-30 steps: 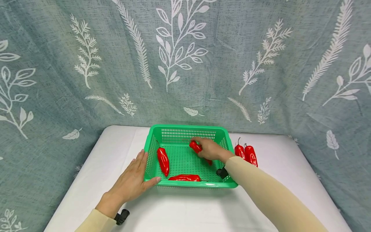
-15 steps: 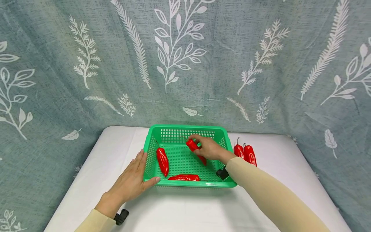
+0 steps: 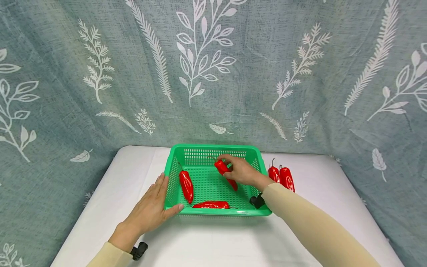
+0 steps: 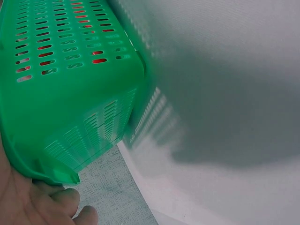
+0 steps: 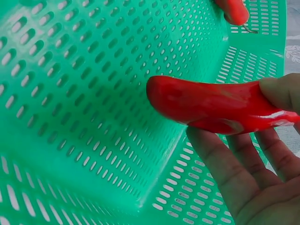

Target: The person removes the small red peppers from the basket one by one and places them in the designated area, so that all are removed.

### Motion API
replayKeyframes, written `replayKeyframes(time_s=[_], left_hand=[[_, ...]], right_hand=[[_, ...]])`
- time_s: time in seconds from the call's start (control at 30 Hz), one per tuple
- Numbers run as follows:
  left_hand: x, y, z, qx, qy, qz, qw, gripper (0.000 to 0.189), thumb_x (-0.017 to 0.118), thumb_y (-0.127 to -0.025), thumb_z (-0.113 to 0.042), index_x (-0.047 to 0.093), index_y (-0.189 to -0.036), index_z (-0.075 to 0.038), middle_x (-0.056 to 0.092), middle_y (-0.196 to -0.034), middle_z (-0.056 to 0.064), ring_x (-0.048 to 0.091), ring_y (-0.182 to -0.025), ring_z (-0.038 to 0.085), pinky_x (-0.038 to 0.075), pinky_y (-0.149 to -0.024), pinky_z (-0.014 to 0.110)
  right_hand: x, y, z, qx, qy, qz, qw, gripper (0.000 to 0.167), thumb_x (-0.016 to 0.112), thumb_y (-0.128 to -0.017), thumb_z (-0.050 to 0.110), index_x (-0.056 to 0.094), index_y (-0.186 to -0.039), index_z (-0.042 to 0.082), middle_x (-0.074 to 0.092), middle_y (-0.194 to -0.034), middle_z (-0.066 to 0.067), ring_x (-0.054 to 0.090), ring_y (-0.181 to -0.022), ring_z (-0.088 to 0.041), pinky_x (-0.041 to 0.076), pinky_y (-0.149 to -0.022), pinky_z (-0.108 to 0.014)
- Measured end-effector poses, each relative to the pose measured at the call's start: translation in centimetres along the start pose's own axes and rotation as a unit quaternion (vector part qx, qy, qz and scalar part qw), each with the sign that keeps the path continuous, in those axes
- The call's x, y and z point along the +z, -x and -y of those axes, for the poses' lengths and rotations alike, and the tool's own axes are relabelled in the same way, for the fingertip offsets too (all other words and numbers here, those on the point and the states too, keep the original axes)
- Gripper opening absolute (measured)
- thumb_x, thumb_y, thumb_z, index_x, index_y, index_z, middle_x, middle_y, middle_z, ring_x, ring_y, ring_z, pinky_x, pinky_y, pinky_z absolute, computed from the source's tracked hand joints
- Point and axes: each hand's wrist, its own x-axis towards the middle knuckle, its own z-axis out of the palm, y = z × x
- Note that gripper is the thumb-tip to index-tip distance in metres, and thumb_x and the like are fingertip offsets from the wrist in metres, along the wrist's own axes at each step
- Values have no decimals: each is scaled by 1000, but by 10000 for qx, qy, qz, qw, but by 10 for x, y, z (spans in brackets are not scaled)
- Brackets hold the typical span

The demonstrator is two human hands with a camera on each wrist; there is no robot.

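Observation:
A red chili pepper [image 3: 221, 167] is pinched between the thumb and fingers of my right hand [image 3: 242, 170], inside the green basket [image 3: 217, 212]. In the right wrist view the held pepper [image 5: 211, 105] hangs above the perforated basket floor, its stem end hidden by the hand. My left hand [image 3: 150, 205] lies with straight fingers against the basket's left rim, the thumb on the front corner. Two more peppers lie in the basket: one upright pepper [image 3: 186, 186] by the left wall and one sideways pepper [image 3: 211, 204] along the front wall, partly hidden by the rim.
Outside the basket's right wall, a pair of peppers [image 3: 287, 178] lies on the white table [image 3: 213, 241]. A patterned grey-green curtain [image 3: 213, 111] hangs behind the table. In the left wrist view the basket's slotted wall [image 4: 70, 93] casts a shadow on the cloth.
My right hand has lifted the pepper slightly and shifted it left, then stayed nearly still over the last half second. The left hand keeps its place at the basket.

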Motion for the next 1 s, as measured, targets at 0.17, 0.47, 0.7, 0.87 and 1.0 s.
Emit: replayKeyframes(time_s=[0.17, 0.47, 0.7, 0.87, 1.0], left_hand=[[0, 1, -1, -33, -3, 21, 10000, 114, 51, -97, -78, 18, -165, 7, 14, -175, 24, 16, -163, 39, 24, -131, 55], [-1, 1, -2, -55, -34, 26, 10000, 114, 50, -97, -78, 18, -165, 7, 15, -175, 24, 16, -163, 39, 24, -131, 55], [-1, 1, -1, -56, -17, 11, 10000, 114, 49, -97, -79, 18, -165, 7, 15, -175, 24, 16, -163, 40, 24, -130, 56], [-1, 1, -2, -51, -33, -1, 10000, 113, 49, -97, -79, 19, -165, 7, 16, -175, 24, 17, -163, 40, 24, -131, 56], [-1, 1, -2, -73, -10, 51, 10000, 114, 47, -97, -80, 18, -165, 7, 15, -175, 24, 16, -163, 40, 23, -131, 56]], right_hand=[[-2, 3, 1, 66, -126, -110, 9998, 59, 74, -95, 6, 56, -148, 24, 67, -127, -14, 70, -99, -24, 61, -69, -33], [-8, 10, 6, -35, -161, -268, 9995, 57, 74, -95, 8, 57, -148, 22, 67, -129, -13, 72, -105, -28, 62, -75, -34], [-15, 15, 9, -147, -351, -303, 9988, 57, 73, -96, 7, 55, -148, 21, 67, -129, -15, 73, -110, -32, 62, -74, -35], [-20, 19, 14, -67, -517, -295, 9982, 58, 72, -96, 6, 54, -150, 19, 66, -129, -16, 72, -110, -34, 63, -72, -34], [-24, 22, 18, -70, -555, -333, 9979, 59, 73, -95, 6, 54, -150, 18, 65, -128, -16, 73, -106, -31, 63, -70, -33]])
